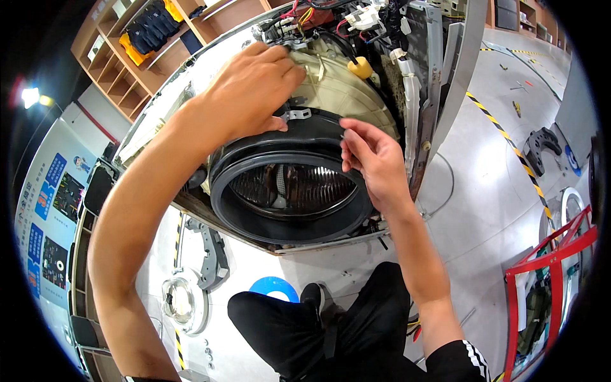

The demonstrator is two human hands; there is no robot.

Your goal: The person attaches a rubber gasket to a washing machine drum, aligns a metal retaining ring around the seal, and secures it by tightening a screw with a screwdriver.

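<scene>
A front-loading washing machine with its front panel off stands before me, its cream plastic tub [347,89] exposed. A black rubber door gasket [219,197] rings the drum opening [293,188]. My left hand [254,89] lies over the top of the tub, fingers bent, thumb apart and touching the gasket's upper edge. Beside that thumb is a small metal bracket [298,114]. At the gasket's upper right, my right hand [372,156] is closed in a pinch, with a tiny grey bit by the fingertips that is too small to name.
Wiring and connectors [363,19] crowd the machine's top. A yellow plastic piece [360,67] sits right of the tub. On the floor lie dark counterweights [213,258], a round door [184,300] and a blue disc [275,288]. A red-framed rack [554,261] stands at the right.
</scene>
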